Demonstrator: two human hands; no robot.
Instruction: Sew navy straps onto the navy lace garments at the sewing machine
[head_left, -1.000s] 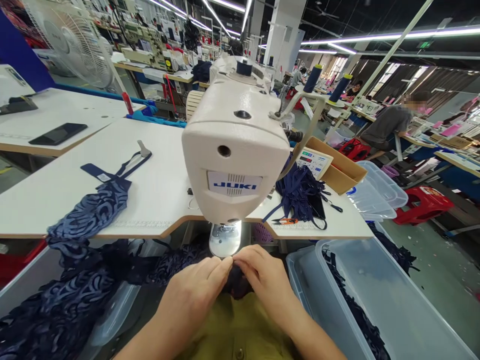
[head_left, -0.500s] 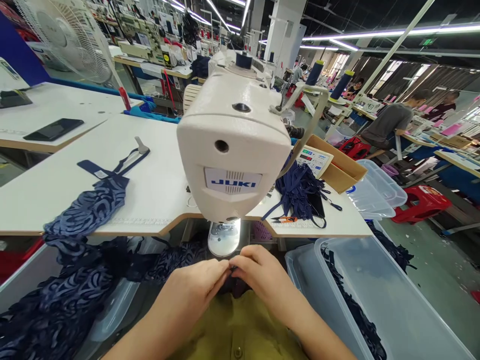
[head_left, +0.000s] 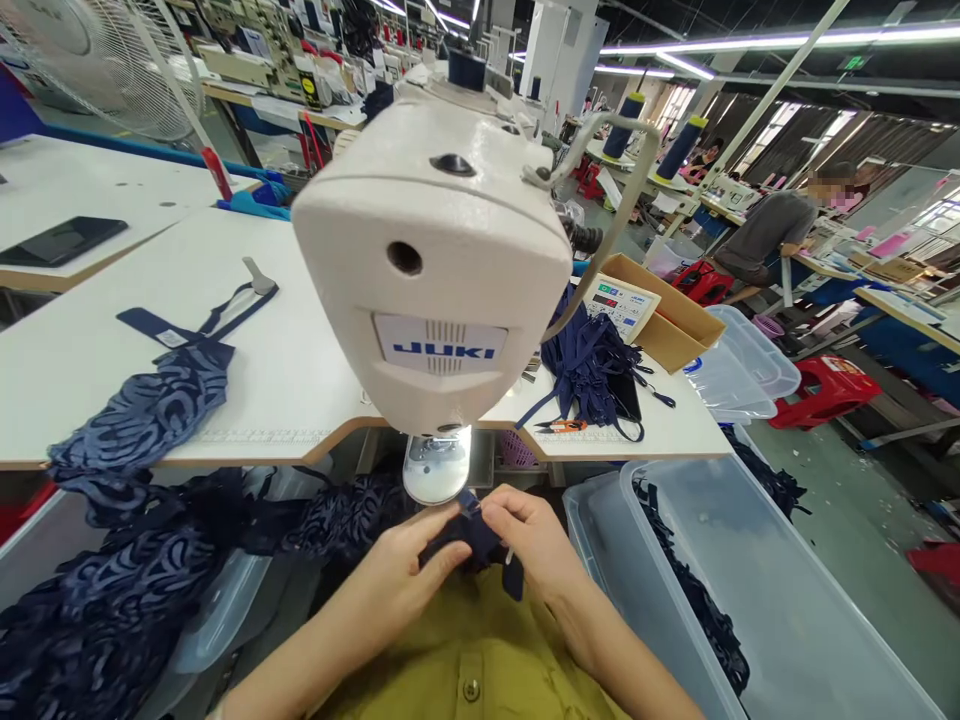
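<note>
My left hand [head_left: 409,570] holds a piece of navy fabric [head_left: 474,532], with its thumb on top and the other fingers partly hidden behind the cloth. Pinched between the thumb and fingers of my right hand [head_left: 536,540] is a narrow navy strap [head_left: 469,500] at the upper edge of that fabric. A short navy end [head_left: 513,578] hangs below my right hand. Both hands are close together in front of my body, just below the metal plate [head_left: 436,470] under the sewing machine head [head_left: 435,260]. The patterned navy garment [head_left: 349,515] lies left of them.
On the table's left part lies a patterned blue garment [head_left: 146,405] with a strap. To the right are a bundle of navy straps [head_left: 592,365], orange thread snips [head_left: 562,426] and a cardboard box [head_left: 664,315]. Plastic bins [head_left: 787,580] flank me, and patterned fabric [head_left: 127,610] fills the left side.
My hands have moved slightly apart, and more navy fabric shows between them. The left hand has turned so its thumb shows on the cloth. The view has shifted a little.
</note>
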